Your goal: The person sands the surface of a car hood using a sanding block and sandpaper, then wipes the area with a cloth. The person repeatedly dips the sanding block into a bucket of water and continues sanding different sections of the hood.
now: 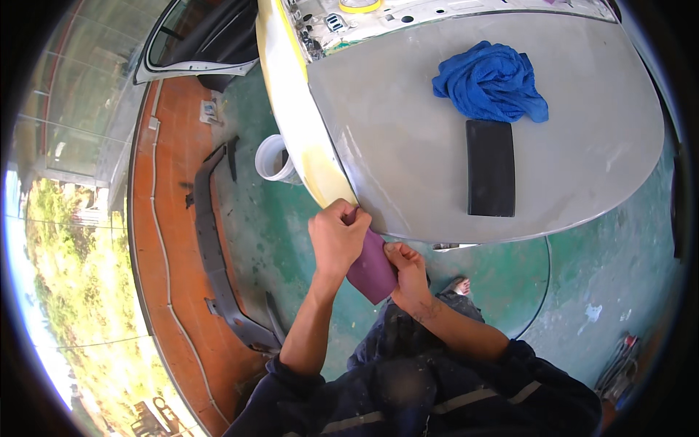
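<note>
Pinching, held purple sheet (374, 271) in left hand (337, 237) at its eleven o'clock, right hand (410, 274) at its three; faced grey panel (408, 146) at one, bearing blue cloth (489, 81).

Past the far edge of a broad, rounded grey car panel (582, 160), the view's top edge is cropping a bright yellow ring (360, 10). Left of the panel, a white-and-yellow fender (298, 120) is hiding part of a white plastic bucket (266, 162). At the panel's near-left corner, the left hand (338, 240) and right hand (409, 273) are covering parts of a thin purple sheet (374, 273). Rightward and nearer, a grey-and-red tangled bundle (619, 368) is blurring.
</note>
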`<state>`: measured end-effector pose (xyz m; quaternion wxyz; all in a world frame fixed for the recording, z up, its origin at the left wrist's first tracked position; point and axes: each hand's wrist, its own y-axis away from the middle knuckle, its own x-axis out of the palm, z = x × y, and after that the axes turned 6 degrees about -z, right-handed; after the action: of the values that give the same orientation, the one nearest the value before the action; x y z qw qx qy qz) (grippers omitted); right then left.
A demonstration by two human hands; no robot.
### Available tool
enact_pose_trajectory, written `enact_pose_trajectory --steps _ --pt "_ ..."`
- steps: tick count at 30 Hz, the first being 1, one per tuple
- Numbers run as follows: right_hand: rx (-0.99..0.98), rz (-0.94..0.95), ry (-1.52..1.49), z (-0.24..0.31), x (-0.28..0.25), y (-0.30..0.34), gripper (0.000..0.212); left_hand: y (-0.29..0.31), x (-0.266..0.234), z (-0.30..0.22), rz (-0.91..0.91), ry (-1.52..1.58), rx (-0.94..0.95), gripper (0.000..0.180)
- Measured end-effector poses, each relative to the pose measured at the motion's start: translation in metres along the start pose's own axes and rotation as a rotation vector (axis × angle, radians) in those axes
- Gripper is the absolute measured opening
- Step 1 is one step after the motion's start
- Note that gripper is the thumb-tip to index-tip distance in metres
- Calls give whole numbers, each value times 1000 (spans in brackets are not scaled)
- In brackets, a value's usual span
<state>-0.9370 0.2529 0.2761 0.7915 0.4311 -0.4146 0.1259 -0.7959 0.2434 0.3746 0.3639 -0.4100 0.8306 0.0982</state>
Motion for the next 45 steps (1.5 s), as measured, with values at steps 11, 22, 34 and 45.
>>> enact_pose_trajectory --steps 11,22,34,45 --pt "-59 144 -23 -3 -26 -38 11 30 15 5 -204 -41 103 22" --pt "27 36 21 1 -42 -40 27 67 28 11 -314 -33 124 21" --pt "-55 31 146 -13 -76 -72 16 88 51 25 -308 -20 182 13" --pt "-446 80 1169 -3 -83 -68 20 86 54 15 -443 166 168 20"
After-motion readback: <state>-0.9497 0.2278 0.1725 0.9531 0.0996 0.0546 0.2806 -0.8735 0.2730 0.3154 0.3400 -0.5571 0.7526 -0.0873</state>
